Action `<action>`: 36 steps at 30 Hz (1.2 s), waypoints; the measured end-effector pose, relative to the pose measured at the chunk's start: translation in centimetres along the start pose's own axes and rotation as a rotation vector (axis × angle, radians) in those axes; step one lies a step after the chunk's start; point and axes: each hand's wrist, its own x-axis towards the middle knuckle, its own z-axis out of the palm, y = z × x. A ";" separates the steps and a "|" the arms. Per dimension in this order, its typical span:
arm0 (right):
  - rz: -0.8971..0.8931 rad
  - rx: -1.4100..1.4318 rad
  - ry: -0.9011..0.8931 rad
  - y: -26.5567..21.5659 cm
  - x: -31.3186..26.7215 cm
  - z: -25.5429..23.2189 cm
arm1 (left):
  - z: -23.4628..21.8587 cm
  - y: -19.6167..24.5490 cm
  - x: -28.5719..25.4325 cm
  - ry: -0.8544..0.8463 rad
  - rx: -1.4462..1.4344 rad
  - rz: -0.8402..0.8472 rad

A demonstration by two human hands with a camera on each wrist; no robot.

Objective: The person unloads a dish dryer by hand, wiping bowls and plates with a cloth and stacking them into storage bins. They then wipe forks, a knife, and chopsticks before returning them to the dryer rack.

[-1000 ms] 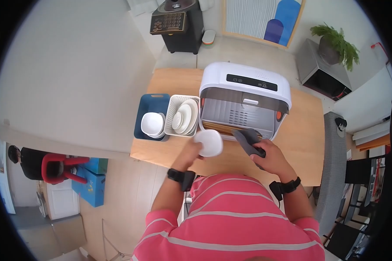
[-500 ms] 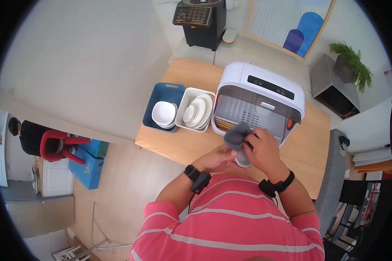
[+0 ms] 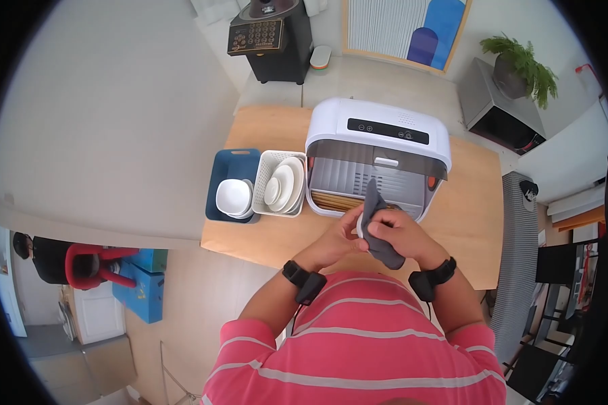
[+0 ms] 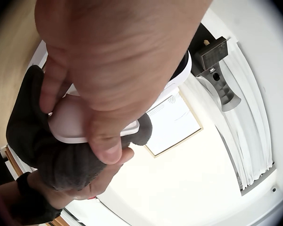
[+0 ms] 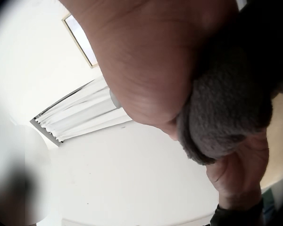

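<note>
In front of the shirt, the left hand (image 3: pixel 331 241) grips a small white bowl (image 4: pixel 68 117), thumb and fingers around its edge in the left wrist view. A dark grey cloth (image 3: pixel 380 236) covers the bowl's other side, pinched by the right hand (image 3: pixel 407 236). In the right wrist view the cloth (image 5: pixel 226 103) bunches below the right palm (image 5: pixel 151 61) and hides its fingertips. Just beyond the hands stands a white cabinet (image 3: pixel 331 123) with its dark clear lid raised; chopsticks (image 3: pixel 334 201) lie along its front inside.
Left of the cabinet on the wooden table (image 3: pixel 250 243) are a white basket (image 3: pixel 267 163) of plates and a blue bin (image 3: pixel 224 167) with stacked white bowls (image 3: pixel 234 196). Behind stand a black machine (image 3: pixel 280 64) and a microwave (image 3: pixel 483 88) bearing a plant. A seated person is at far left.
The left hand has brought the bowl rightward from beside the basket, and the right hand has brought the cloth against it. The cloth has shifted around the bowl since half a second ago.
</note>
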 end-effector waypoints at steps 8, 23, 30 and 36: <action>0.258 0.444 0.368 11.7 -7.7 -4.3 | -0.5 -0.7 4.2 0.034 0.946 -0.044; 0.506 -0.128 0.989 24.9 -14.3 -2.7 | -7.4 -4.6 24.9 -0.117 1.856 0.133; 0.549 -0.109 0.996 24.5 -14.1 -2.7 | -11.4 -7.9 26.5 -0.124 2.007 0.102; 0.545 -0.131 1.001 24.6 -14.0 -2.7 | -2.6 -3.2 25.0 -0.098 1.935 -0.337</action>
